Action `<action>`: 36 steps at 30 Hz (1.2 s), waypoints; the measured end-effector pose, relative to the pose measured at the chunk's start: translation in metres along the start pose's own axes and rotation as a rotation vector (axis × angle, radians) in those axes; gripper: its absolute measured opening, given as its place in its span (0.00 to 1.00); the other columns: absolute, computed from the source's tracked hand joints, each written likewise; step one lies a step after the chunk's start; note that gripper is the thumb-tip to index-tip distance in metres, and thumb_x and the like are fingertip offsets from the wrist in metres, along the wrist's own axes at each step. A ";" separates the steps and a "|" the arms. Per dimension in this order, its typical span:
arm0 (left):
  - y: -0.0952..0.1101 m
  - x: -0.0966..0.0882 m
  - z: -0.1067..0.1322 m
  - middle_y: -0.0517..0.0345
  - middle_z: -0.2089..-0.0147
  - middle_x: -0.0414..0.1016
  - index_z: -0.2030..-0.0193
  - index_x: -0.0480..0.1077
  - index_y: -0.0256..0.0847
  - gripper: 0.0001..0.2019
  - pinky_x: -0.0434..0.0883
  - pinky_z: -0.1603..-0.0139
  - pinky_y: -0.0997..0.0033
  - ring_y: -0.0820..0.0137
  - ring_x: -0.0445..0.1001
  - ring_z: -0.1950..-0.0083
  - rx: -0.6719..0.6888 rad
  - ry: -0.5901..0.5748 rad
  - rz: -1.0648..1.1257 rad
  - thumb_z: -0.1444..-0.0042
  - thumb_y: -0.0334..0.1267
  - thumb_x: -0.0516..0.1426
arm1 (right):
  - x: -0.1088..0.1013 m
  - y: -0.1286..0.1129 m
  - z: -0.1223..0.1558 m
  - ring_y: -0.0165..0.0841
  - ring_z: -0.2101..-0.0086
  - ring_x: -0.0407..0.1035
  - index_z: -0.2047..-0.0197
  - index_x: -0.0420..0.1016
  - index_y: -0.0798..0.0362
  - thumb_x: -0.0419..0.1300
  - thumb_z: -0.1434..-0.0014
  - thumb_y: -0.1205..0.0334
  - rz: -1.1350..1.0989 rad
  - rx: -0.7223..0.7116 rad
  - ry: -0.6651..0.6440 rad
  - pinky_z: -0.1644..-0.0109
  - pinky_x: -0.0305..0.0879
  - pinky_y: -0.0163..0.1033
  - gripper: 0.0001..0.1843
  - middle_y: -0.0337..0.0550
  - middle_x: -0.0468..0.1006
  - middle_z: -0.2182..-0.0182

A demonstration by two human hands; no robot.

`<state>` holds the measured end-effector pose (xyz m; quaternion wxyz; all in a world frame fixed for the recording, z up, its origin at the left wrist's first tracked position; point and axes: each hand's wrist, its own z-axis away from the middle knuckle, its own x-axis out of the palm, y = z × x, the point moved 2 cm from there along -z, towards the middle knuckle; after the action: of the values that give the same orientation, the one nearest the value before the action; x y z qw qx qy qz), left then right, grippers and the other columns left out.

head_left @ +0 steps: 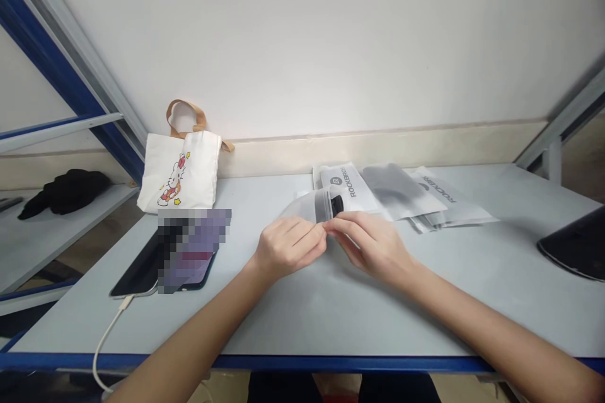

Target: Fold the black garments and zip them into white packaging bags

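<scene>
Both hands meet over the middle of the table at a translucent frosted zip bag [305,206]. My left hand [293,242] is closed around the bag's near edge, fingers curled. My right hand [371,242] pinches the bag's near corner at the zip end, its fingertips almost touching the left hand. A dark band and a black piece [337,204] show at the bag's right end; I cannot tell whether the black piece is inside. Fingers hide the near part of the bag.
Behind my hands lie printed frosted packages [350,182], a grey one [399,192] and a further stack [454,198]. To the left are a charging phone [142,261], a second phone [201,267] and a white tote bag [182,170]. A black object [574,245] sits far right.
</scene>
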<state>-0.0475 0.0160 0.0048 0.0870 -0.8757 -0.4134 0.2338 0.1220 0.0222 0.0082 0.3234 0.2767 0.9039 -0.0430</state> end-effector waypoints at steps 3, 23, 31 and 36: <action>0.003 -0.001 -0.002 0.67 0.80 0.69 0.70 0.68 0.40 0.04 0.65 0.79 0.75 0.77 0.68 0.78 0.033 0.041 -0.056 0.50 0.28 0.58 | 0.002 0.002 0.001 0.32 0.64 0.70 0.51 0.66 0.52 0.51 0.38 0.70 0.040 -0.034 -0.023 0.65 0.67 0.37 0.13 0.45 0.75 0.63; 0.016 -0.010 -0.004 0.67 0.80 0.68 0.64 0.68 0.38 0.07 0.67 0.79 0.78 0.78 0.67 0.80 -0.033 0.152 0.020 0.50 0.27 0.56 | 0.002 0.075 0.011 0.25 0.72 0.67 0.54 0.69 0.48 0.49 0.38 0.69 0.325 0.206 -0.111 0.78 0.54 0.30 0.13 0.44 0.72 0.57; 0.016 -0.009 -0.002 0.65 0.79 0.71 0.62 0.68 0.37 0.08 0.69 0.77 0.78 0.77 0.70 0.79 -0.040 0.160 0.065 0.50 0.27 0.57 | 0.000 0.092 0.012 0.30 0.68 0.70 0.55 0.69 0.49 0.46 0.35 0.64 0.268 0.347 -0.207 0.76 0.55 0.32 0.12 0.44 0.72 0.56; 0.015 -0.005 -0.001 0.64 0.78 0.72 0.62 0.68 0.38 0.08 0.70 0.75 0.78 0.77 0.71 0.78 -0.098 0.146 0.079 0.49 0.26 0.58 | -0.003 0.096 0.012 0.33 0.66 0.70 0.56 0.68 0.49 0.45 0.35 0.62 0.231 0.411 -0.242 0.74 0.57 0.34 0.12 0.44 0.72 0.56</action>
<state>-0.0398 0.0024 0.0020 0.0646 -0.9093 -0.3820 0.1522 0.1812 0.0983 0.0099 0.3690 0.4308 0.7932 -0.2214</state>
